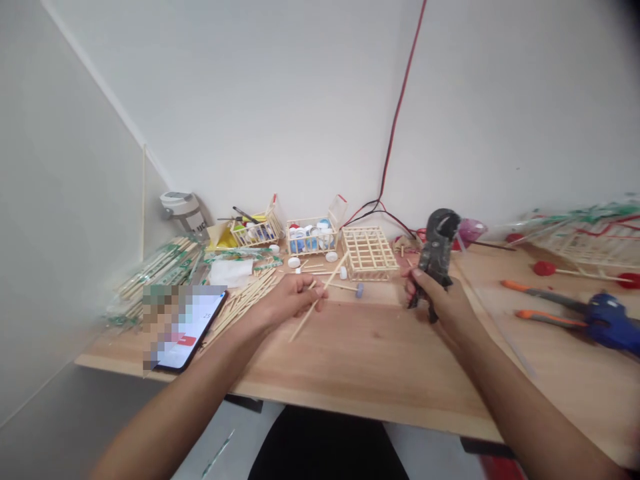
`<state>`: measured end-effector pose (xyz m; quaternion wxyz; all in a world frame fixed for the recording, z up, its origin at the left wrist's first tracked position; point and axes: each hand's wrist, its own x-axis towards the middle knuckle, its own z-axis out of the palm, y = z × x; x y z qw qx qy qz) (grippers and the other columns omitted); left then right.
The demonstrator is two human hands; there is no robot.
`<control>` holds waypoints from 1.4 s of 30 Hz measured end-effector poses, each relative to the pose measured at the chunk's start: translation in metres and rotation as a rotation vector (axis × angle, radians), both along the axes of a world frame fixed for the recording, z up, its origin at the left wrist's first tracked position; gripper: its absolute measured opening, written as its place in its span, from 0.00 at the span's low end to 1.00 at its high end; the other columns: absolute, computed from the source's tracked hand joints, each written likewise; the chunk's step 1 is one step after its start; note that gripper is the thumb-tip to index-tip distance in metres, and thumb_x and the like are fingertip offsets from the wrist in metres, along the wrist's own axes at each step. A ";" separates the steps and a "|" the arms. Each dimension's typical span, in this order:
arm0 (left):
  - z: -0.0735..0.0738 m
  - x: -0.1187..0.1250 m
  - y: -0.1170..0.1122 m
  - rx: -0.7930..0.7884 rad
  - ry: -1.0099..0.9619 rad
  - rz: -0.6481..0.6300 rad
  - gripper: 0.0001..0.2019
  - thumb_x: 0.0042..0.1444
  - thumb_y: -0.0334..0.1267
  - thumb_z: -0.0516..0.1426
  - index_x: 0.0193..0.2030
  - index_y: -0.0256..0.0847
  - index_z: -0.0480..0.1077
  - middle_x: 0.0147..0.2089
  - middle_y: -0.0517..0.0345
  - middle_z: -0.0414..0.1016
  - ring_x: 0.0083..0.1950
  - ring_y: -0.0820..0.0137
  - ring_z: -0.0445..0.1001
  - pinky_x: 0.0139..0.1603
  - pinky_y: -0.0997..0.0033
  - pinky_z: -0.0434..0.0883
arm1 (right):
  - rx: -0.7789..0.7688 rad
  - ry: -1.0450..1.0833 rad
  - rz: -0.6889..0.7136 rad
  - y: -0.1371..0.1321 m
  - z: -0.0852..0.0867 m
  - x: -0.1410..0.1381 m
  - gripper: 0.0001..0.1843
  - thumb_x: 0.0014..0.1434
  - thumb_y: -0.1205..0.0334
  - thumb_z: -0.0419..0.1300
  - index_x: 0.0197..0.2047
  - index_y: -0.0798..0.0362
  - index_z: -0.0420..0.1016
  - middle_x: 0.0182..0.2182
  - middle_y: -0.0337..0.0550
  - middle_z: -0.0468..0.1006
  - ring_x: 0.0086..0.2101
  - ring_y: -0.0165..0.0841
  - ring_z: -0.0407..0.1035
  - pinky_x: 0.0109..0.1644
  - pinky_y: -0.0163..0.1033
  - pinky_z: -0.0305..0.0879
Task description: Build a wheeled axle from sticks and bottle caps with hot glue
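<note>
My left hand (287,299) is closed, its fingers pinching a thin wooden stick (303,324) that slants over the table. My right hand (447,300) is wrapped around a black plier-like hand tool (436,250), held upright with its rounded head on top; its exact kind is unclear. Between and beyond the hands stands a small lattice crate of sticks (371,250). More loose sticks (245,303) lie in a pile to the left of my left hand. Just past that hand, a stick with a bluish-grey cap (359,291) rests on the wood.
A phone (193,333) lies by the left front edge, near packaged chopsticks (155,273). Two stick carts, one with bottle caps (311,237) and one with pens (255,230), stand by the wall beside a bucket (185,213). A blue glue gun (613,320) and orange-handled pliers (545,293) lie right.
</note>
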<state>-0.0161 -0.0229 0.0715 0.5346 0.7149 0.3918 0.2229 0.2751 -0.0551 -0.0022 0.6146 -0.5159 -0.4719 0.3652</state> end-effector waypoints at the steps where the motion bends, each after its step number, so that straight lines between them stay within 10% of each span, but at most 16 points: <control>1: -0.002 0.012 -0.002 -0.076 -0.050 -0.034 0.20 0.55 0.54 0.56 0.31 0.35 0.68 0.26 0.61 0.66 0.21 0.81 0.51 0.21 0.78 0.49 | -0.010 0.023 0.045 -0.001 0.003 -0.003 0.19 0.57 0.46 0.62 0.39 0.55 0.75 0.23 0.37 0.70 0.22 0.29 0.67 0.24 0.34 0.65; 11: -0.028 0.088 0.000 -0.284 -0.122 -0.209 0.19 0.52 0.52 0.60 0.33 0.33 0.70 0.25 0.61 0.68 0.20 0.82 0.52 0.20 0.79 0.48 | -0.001 0.174 0.039 0.001 0.015 -0.004 0.20 0.49 0.44 0.67 0.30 0.53 0.72 0.21 0.37 0.71 0.22 0.30 0.67 0.26 0.35 0.69; 20: -0.027 0.114 0.005 -0.443 -0.191 -0.144 0.21 0.52 0.54 0.61 0.35 0.33 0.71 0.26 0.56 0.72 0.26 0.74 0.71 0.27 0.76 0.66 | -0.014 -0.271 0.017 -0.003 0.017 -0.006 0.22 0.54 0.44 0.61 0.23 0.54 0.70 0.19 0.40 0.72 0.22 0.30 0.66 0.27 0.35 0.64; 27: -0.036 0.125 0.011 -0.307 -0.164 -0.118 0.13 0.59 0.42 0.54 0.32 0.32 0.71 0.21 0.59 0.69 0.17 0.82 0.59 0.18 0.82 0.52 | 0.003 -0.435 0.039 0.003 0.008 -0.004 0.14 0.56 0.50 0.59 0.33 0.54 0.74 0.23 0.38 0.74 0.26 0.32 0.67 0.31 0.36 0.62; 33: -0.037 0.122 0.012 -0.231 -0.226 -0.170 0.05 0.50 0.30 0.55 0.32 0.32 0.72 0.29 0.52 0.77 0.22 0.79 0.65 0.22 0.80 0.58 | -0.063 -0.279 0.003 0.003 0.008 -0.003 0.19 0.52 0.46 0.63 0.32 0.55 0.76 0.21 0.39 0.73 0.23 0.31 0.65 0.27 0.35 0.61; 42: -0.019 0.113 0.007 -0.261 -0.236 -0.219 0.18 0.50 0.48 0.63 0.35 0.30 0.74 0.31 0.48 0.79 0.24 0.78 0.69 0.24 0.78 0.61 | -0.176 0.407 0.401 -0.004 0.021 -0.005 0.17 0.46 0.52 0.71 0.28 0.55 0.73 0.23 0.36 0.68 0.25 0.27 0.62 0.28 0.33 0.64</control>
